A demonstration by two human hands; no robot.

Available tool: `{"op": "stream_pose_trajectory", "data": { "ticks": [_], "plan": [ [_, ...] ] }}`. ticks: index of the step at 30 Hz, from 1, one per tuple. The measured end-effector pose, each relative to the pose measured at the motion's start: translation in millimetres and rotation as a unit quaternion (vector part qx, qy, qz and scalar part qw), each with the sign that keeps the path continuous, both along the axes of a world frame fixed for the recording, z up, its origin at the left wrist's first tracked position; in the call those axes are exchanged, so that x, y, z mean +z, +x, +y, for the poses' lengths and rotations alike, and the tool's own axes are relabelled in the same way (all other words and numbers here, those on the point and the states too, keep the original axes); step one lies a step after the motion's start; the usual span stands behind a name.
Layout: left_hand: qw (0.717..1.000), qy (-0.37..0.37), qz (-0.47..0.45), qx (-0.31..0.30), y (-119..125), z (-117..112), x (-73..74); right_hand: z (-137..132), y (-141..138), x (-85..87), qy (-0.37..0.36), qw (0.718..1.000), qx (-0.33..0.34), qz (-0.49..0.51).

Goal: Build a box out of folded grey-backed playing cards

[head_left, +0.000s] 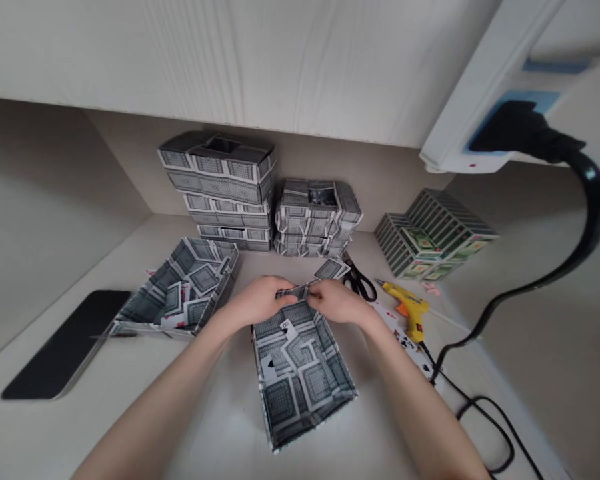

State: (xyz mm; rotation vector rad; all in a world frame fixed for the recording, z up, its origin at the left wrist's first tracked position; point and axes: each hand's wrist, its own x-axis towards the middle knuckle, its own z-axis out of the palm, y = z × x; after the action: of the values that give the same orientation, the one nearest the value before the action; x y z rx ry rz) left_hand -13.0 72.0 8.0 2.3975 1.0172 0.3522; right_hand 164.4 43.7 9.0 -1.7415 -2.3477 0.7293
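Observation:
An open box made of grey-backed playing cards (300,373) sits on the white desk right in front of me. My left hand (257,300) and my right hand (337,301) meet at its far rim. Both pinch a folded playing card (296,291) held flat between them, just above that rim. Inside the box the card backs show, along with a card face marked 8.
A second open card box (180,293) lies to the left, beside a dark phone (67,343). Stacks of finished card boxes (220,190) (315,217) stand at the back, card decks (433,233) at right. Scissors (360,283), a yellow glue gun (407,310) and its black cable (485,407) lie at right.

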Motion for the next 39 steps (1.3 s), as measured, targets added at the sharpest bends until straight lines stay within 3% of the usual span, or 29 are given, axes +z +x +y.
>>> {"op": "stream_pose_trajectory", "data": {
  "ticks": [5, 10, 13, 16, 19, 23, 28, 30, 35, 39],
  "plan": [
    [0.991, 0.124, -0.02, 0.037, 1, -8, 10.0, -6, 0, 15.2, 0.067, 0.994, -0.059, 0.063],
    [0.953, 0.289, -0.085, 0.029, -2, -25, 32.8, -24, 6, 46.5, 0.177, 0.951, -0.136, 0.213],
    [0.923, 0.37, -0.103, 0.012, -3, -36, 42.3, -29, 14, 54.5, 0.047, 0.938, -0.122, 0.322],
    [0.909, 0.403, -0.105, 0.009, -3, -44, 49.8, -30, 19, 55.4, -0.087, 0.899, -0.083, 0.422],
    [0.922, 0.37, -0.117, 0.001, -5, -49, 58.1, -30, 18, 56.6, -0.095, 0.87, -0.069, 0.479],
    [0.955, 0.247, -0.167, 0.0, -8, -53, 68.9, -34, 14, 60.4, -0.077, 0.87, -0.076, 0.48],
    [0.952, 0.062, -0.266, 0.14, -9, -54, 79.5, -34, 10, 60.6, -0.005, 0.887, -0.097, 0.45],
    [0.948, 0.002, -0.272, 0.163, -11, -51, 82.3, -34, 7, 60.9, 0.016, 0.89, -0.093, 0.446],
    [0.96, -0.078, -0.24, 0.12, -15, -39, 78.2, -37, 2, 63.8, 0.056, 0.905, -0.105, 0.408],
    [0.971, -0.064, -0.216, 0.08, -17, -32, 69.0, -40, -1, 63.1, 0.102, 0.925, -0.155, 0.333]
  ]
}}
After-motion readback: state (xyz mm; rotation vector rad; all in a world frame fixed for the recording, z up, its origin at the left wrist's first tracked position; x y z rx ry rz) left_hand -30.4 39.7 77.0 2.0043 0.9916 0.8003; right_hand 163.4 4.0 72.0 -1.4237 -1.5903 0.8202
